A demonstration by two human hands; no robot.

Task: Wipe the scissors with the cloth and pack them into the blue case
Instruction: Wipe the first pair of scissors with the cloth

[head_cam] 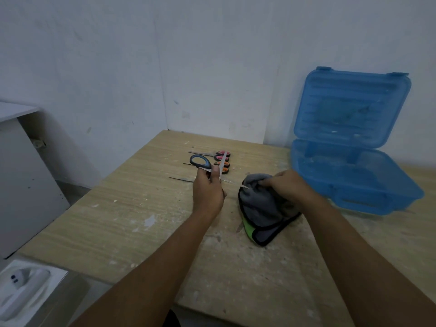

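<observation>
Widely open scissors (201,162), blue-black handle

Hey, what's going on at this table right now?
A person is cleaning scissors at a wooden table. The left hand holds the blue-handled scissors, opened. The right hand grips the grey cloth, bunched around what looks like one blade. A few small scissors with pink and orange handles lie on the table just beyond. The blue case sits open at the right, and I see no scissors in it yet.
</observation>
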